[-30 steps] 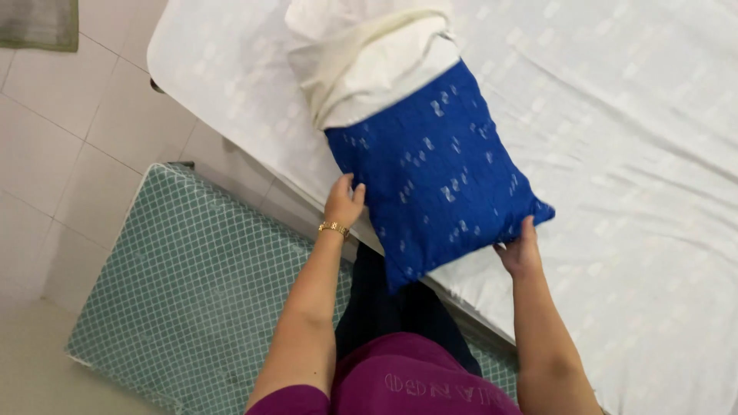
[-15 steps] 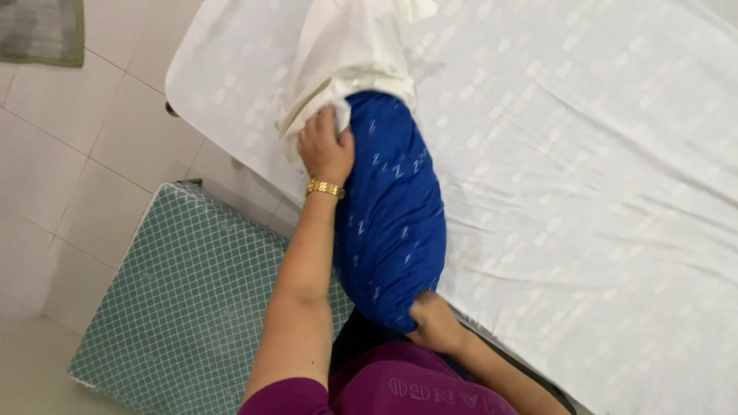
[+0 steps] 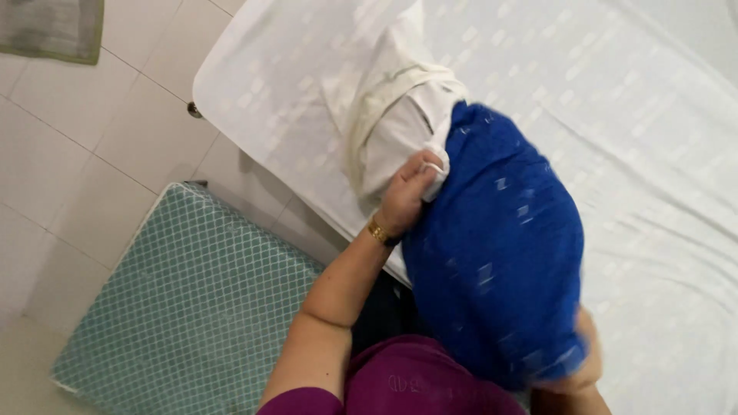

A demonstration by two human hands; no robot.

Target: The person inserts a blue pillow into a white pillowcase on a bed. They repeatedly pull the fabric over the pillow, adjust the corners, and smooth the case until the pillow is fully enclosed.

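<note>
A blue patterned pillow (image 3: pixel 500 238) lies on the white bed sheet (image 3: pixel 638 146), its far end wrapped in a cream pillowcase (image 3: pixel 392 123). My left hand (image 3: pixel 407 192), with a gold bracelet at the wrist, grips the edge of the cream pillowcase where it meets the blue pillow. At the bottom my right hand (image 3: pixel 588 361) holds the near corner of the pillow, blurred and partly hidden behind it. The pillow is tilted up off the bed at its near end.
A green checkered mattress (image 3: pixel 184 300) lies on the white tiled floor (image 3: pixel 69 131) to the left of the bed. A grey-green mat (image 3: pixel 54 27) is at the top left corner. The bed's corner (image 3: pixel 201 100) juts toward the floor.
My left hand slid from the pillow's near side up to the pillowcase edge. The pillow turned from flat to on edge, then lifted, and my right hand stayed at its near corner.
</note>
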